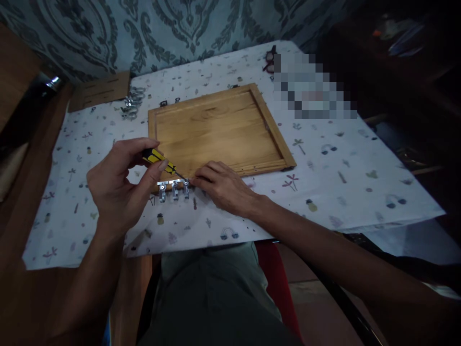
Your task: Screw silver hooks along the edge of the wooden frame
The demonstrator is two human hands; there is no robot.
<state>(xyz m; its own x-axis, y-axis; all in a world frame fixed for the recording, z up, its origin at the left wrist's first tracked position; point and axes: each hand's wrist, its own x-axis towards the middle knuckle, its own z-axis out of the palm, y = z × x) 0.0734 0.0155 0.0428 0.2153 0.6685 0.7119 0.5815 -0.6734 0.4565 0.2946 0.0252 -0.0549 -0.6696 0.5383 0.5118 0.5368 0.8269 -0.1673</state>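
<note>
Grey-green trousers (pixel 212 293) fill the bottom of the view, with a strip of red seat (pixel 273 283) showing beside them. Above the lap, both bare forearms reach onto a white cloth (pixel 342 192) printed with small coloured motifs, spread over a wooden table (pixel 21 240).

On the person's left, the left hand (pixel 117 185) is curled around a screwdriver (pixel 162 161), thumb and fingertips closed on its yellow-and-black handle. The tool slants down to the right, and its thin shaft ends at the right end of a small metal hook rail (pixel 173 188).

That rail is a short, shiny silver bar with three little hooks hanging from it, pale against the dim scene. It lies at the near left corner of a wooden panel (pixel 219 129), just at the panel's front edge.

The right hand (pixel 225 187) lies flat and mostly open, palm down on the cloth, its fingertips pressed against the right end of the rail beside the screwdriver tip; it grips nothing.

The panel is honey-coloured board with visible grain and a raised frame all round, lying flat and turned slightly askew on the cloth.

Further back, a cluster of similar silver hardware (pixel 131 103) sits near a flat piece of brown cardboard (pixel 99 91). A pair of dark-rimmed glasses (pixel 269 60) rests at the far edge, below patterned grey-blue wallpaper (pixel 162 29).
</note>
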